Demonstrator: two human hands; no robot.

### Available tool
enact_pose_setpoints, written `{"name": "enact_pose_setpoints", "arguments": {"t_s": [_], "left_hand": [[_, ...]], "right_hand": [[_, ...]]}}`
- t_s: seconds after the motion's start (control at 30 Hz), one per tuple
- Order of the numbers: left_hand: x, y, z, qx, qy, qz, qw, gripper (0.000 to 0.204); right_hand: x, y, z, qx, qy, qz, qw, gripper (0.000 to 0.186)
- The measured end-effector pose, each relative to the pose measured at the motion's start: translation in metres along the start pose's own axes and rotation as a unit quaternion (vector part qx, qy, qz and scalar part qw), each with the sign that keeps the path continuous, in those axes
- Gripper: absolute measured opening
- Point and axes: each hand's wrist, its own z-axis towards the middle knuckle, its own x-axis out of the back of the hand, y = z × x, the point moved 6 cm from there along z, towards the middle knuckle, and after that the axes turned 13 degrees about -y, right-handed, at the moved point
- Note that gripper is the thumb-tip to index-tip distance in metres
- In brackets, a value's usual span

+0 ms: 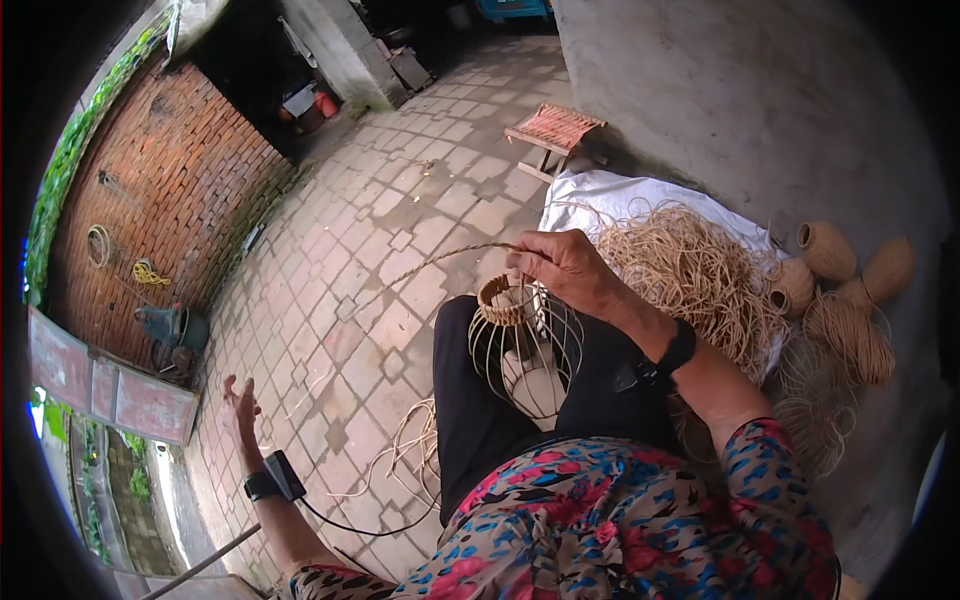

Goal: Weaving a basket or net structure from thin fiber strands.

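The right grip (562, 266) is closed at the fingertips on a twisted tan cord (432, 261), which is held up just above an open-ribbed basket frame (526, 348) and is arched out toward the left. The left grip (241, 412) is released, its fingers parted, and is held well apart over the paved floor (385, 330); whether it is reached by the cord's far end cannot be told. The basket frame is set between the thighs of black trousers (480, 400), its thin ribs bowed outward below a tightly woven rim (503, 315). Loose strands (408, 445) are strewn beside the left leg. On the right, a large heap of tan strands (690, 275) is spread on a white sheet (590, 192), and small woven baskets (828, 250) are clustered near it. A low slatted stool (556, 126) is placed beyond the sheet, near a grey wall (760, 110).
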Motion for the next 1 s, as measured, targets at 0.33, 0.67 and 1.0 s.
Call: {"name": "enact_pose_setpoints", "arguments": {"t_s": [0.33, 0.67, 1.0], "left_hand": [[-0.119, 0.342, -0.17, -0.578, -0.174, -0.146, 0.784, 0.01], [-0.191, 0.373, -0.23, -0.558, -0.413, -0.087, 0.715, 0.014], [-0.201, 0.364, -0.231, -0.474, -0.281, -0.075, 0.831, 0.038]], "right_hand": [[-0.036, -0.002, -0.071, 0.04, -0.033, 0.03, 0.998, 0.015], [-0.017, 0.006, -0.075, 0.112, 0.014, -0.096, 0.989, 0.012], [0.014, 0.034, -0.085, -0.026, 0.095, 0.015, 0.995, 0.016]]}}
